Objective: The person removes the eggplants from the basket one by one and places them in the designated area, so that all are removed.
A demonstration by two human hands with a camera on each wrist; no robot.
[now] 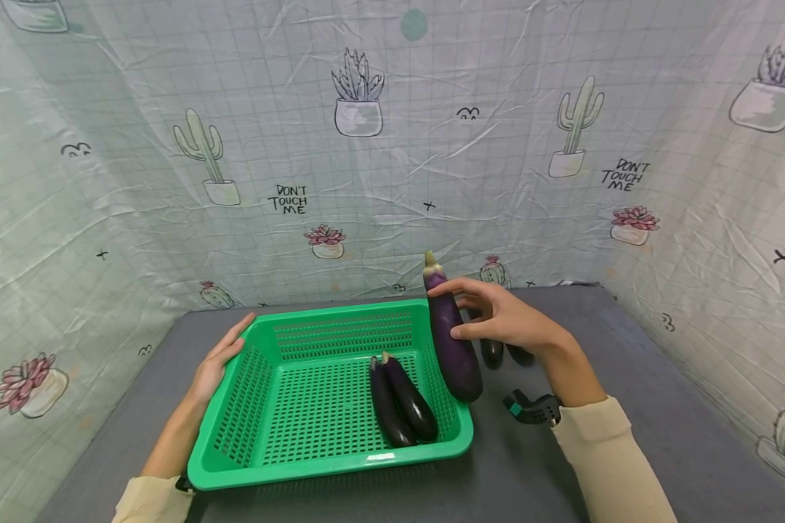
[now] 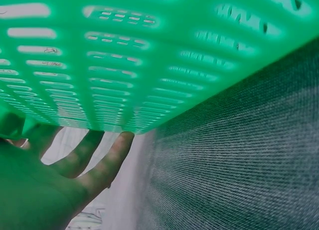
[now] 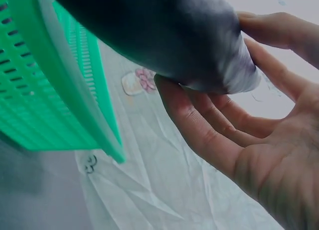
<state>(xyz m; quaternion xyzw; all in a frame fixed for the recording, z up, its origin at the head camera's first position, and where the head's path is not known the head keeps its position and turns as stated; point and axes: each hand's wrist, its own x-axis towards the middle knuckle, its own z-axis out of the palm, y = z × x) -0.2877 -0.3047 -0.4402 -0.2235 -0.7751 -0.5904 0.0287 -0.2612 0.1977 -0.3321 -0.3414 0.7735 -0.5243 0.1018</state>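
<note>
Okay, right hand (image 1: 510,317) has 1 purple eggplant (image 1: 454,359), grip holding it by the upper half, thumb and fingers set apart along its side. Eggplant is up off the surface (image 1: 654,378), tilted, green stem end up, overlapping the right rim of the green basket (image 1: 301,472) in the head view; can't tell if it touches that rim. Left hand (image 1: 217,367) at the basket's left side, grip wide, fingers nearly straight and spread against the outer wall. 2 dark eggplants (image 1: 411,402) lie side by side, touching, on the basket floor, right half. At least 2 more eggplants (image 1: 493,354) on the grey surface, right of basket, partly hidden by right hand. Dark wristband (image 1: 533,408) on right wrist, beige sleeves (image 1: 621,465). Wrinkled sheet (image 1: 392,174) behind, printed with potted plants
</note>
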